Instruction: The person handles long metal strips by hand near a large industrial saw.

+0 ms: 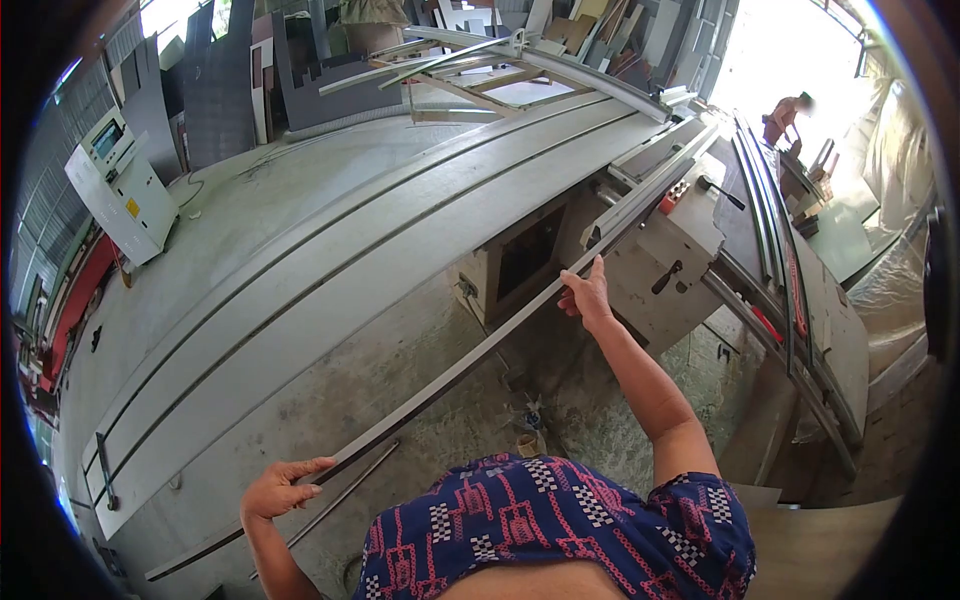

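A long, narrow grey strip [440, 383] runs diagonally in front of me, from the lower left up to the machine on the right. My left hand [285, 487] grips it near its lower end, thumb and fingers on either side. Further up, my right hand [588, 295] pinches the same strip beside the saw's fence [640, 197]. Part of the strip is hidden behind my left hand. A red block-shaped object [673, 197] lies on the machine top just beyond my right hand.
The long grooved sliding table [400, 235] of a panel saw stretches across the left and middle. A white control cabinet [122, 190] stands at the far left. Long dark profiles [765, 210] lie at the right, where another person [785, 120] bends over. Boards [215, 90] lean at the back.
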A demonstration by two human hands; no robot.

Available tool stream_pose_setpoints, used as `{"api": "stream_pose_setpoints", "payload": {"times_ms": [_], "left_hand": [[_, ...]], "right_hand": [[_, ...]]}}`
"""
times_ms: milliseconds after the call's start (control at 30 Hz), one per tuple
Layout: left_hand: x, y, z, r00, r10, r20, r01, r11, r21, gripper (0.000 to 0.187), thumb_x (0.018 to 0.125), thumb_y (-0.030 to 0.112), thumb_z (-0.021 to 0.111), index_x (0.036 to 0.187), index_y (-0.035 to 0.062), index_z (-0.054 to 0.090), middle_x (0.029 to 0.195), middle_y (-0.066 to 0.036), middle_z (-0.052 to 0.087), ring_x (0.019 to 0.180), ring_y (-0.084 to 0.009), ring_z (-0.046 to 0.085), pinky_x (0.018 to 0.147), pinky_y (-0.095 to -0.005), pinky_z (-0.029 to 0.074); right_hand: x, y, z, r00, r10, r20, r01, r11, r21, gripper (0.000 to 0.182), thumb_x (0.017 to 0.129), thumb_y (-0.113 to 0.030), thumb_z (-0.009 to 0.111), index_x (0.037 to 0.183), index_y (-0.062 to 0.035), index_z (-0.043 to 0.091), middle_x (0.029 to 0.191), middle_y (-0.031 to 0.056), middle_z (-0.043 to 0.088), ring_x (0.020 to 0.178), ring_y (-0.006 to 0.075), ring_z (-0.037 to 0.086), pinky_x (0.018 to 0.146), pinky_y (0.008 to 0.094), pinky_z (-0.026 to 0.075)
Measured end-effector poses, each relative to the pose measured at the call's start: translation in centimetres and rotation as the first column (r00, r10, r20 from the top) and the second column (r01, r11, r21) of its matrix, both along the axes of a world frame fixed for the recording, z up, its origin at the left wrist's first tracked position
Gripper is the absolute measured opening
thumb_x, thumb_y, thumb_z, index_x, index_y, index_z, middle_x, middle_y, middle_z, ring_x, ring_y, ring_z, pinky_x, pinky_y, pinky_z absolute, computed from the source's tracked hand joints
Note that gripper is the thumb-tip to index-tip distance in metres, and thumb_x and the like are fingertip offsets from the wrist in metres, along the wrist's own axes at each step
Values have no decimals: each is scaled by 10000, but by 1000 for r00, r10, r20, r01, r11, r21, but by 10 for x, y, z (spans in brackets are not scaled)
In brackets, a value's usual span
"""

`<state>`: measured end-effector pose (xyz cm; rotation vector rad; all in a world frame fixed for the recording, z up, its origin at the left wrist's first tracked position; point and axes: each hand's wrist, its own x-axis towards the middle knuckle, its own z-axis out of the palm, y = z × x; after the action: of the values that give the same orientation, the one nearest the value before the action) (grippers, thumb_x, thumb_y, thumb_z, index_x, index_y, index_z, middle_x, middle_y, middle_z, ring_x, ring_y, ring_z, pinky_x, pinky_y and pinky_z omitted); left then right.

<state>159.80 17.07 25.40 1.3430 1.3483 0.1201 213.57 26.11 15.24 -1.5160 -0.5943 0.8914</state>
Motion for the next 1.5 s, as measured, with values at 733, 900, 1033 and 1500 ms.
{"api": "stream_pose_setpoints", "payload": {"times_ms": [733,900,1033,1500], "left_hand": [[-125,-37,-13,987,160,-17,-155,976,154,418,662,-34,663,1077,18,658,764,-17,637,636,-84,557,599,-243,468],[-158,-54,-12,960,271,-66,-254,948,191,395,605,-23,689,999,-10,678,778,-35,655,671,-93,583,634,-241,477],[-182,-73,-15,948,301,-104,-253,909,332,394,545,-20,705,939,-17,688,769,-37,656,690,-108,588,659,-258,486],[-174,-68,25,887,434,-159,-172,628,759,359,590,111,753,934,34,682,846,-97,671,793,-162,615,753,-303,478]], "right_hand": [[-119,-37,-8,979,8,-203,34,979,203,878,785,-32,652,1430,-118,62,830,113,582,482,175,580,380,287,430],[-143,-49,-5,900,0,-436,98,975,202,777,779,-32,653,1380,-80,163,763,81,578,465,164,567,389,283,413],[-154,-51,-7,809,138,-572,-34,982,188,422,772,-33,663,1127,-55,436,706,56,563,454,160,558,392,281,413],[-157,10,60,869,284,-406,-120,916,384,181,792,-46,644,901,-68,502,738,46,548,514,157,543,438,304,455]]}}
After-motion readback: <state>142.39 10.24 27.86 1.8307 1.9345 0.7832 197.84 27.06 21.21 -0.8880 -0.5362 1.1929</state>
